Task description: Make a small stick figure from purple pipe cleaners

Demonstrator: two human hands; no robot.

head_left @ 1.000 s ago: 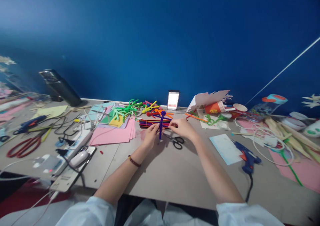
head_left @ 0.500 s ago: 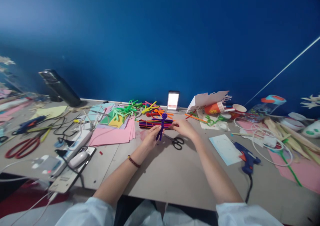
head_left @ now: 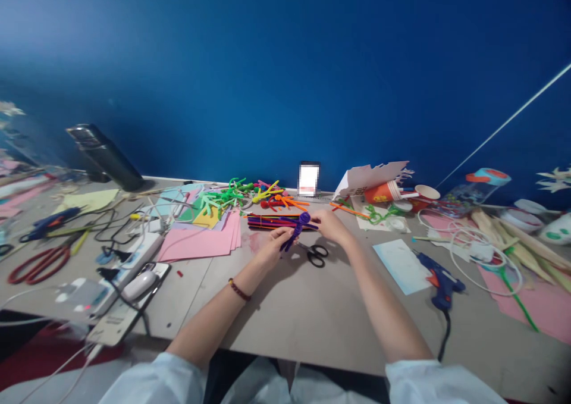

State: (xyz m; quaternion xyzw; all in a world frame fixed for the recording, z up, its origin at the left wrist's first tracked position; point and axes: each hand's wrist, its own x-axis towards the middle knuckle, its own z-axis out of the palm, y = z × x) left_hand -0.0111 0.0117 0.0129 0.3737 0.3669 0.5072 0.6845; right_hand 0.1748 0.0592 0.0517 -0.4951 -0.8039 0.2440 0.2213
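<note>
My left hand [head_left: 273, 247] pinches the lower part of a small purple pipe-cleaner figure [head_left: 298, 231], which has a coiled round head, thin limbs and a rightward tilt. At the figure's head and upper side, the fingers of my right hand [head_left: 328, 225] are closed together; their tips are partly hidden behind it. Just behind lies a bundle of dark pipe cleaners [head_left: 263, 221], mostly purple with some red and orange. Black-handled scissors [head_left: 317, 255] rest on the table below my hands, their blades partly covered.
Pink paper sheets [head_left: 196, 243] and green pipe-cleaner figures [head_left: 227, 196] lie left of centre. A power strip [head_left: 134, 267] and red scissors [head_left: 40, 264] are farther left. On the right are a blue glue gun [head_left: 439, 279] and an orange paper cup [head_left: 382, 192]. A phone [head_left: 308, 179] stands at the wall.
The purple figure has tilted from upright toward the right, its head now lower and nearer my right hand. My right fingers have come up against it. My left hand has barely moved.
</note>
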